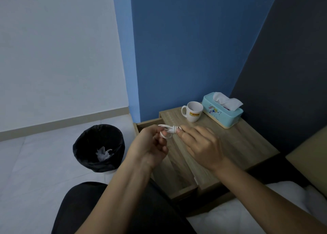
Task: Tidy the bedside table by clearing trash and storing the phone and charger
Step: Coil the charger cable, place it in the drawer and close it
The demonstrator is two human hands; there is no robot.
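Note:
A white charger cable, coiled into a small bundle with a wrap around its middle, is held between both hands above the open drawer of the wooden bedside table. My left hand pinches the coil's looped end. My right hand pinches the bundle at its wrapped part with thumb and fingertips. No phone shows in this view; the drawer's inside is mostly hidden by my arms.
A white mug and a light blue tissue box stand at the back of the tabletop. A black-lined bin with crumpled white tissue inside sits on the floor to the left. The bed is at lower right.

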